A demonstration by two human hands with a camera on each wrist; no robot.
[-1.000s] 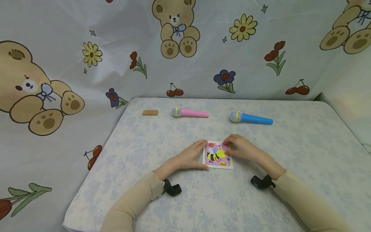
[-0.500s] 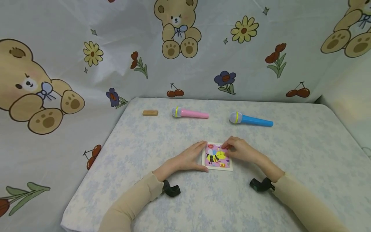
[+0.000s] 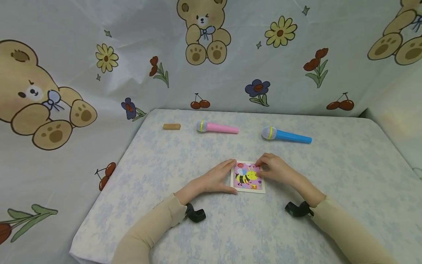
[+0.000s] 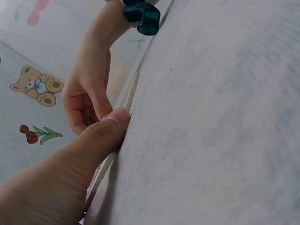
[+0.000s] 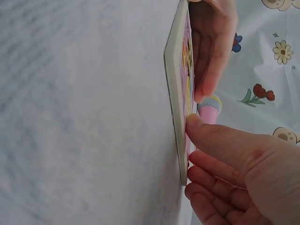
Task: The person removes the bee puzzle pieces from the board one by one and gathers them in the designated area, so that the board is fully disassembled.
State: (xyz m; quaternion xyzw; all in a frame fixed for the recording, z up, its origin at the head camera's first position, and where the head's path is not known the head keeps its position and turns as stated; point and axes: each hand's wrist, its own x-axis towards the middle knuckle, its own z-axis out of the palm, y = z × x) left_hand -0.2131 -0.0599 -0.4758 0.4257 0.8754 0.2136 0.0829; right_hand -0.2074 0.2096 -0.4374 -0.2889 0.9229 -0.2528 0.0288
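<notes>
A small square jigsaw puzzle (image 3: 244,180) with a yellow-and-black bee on pink, in a white frame, lies flat on the table. My left hand (image 3: 214,180) spans its left side, thumb at the near corner and fingertips at the far one, holding the frame. In the left wrist view that thumb (image 4: 101,133) lies along the frame's edge. My right hand (image 3: 277,169) bends over the far right corner, thumb and fingers pinching at a puzzle piece there, which the hand mostly hides. The right wrist view has the right thumb (image 5: 213,138) touching the picture surface.
Behind the puzzle lie a pink toy microphone (image 3: 221,128) and a blue toy microphone (image 3: 291,136). A small wooden block (image 3: 171,127) sits at the back left. A bear-patterned cloth (image 3: 132,66) hangs beyond the table's back edge.
The head view shifts slightly. My right fingertips make only a tiny movement at the puzzle's far right corner; the left hand keeps its hold and the puzzle stays put.
</notes>
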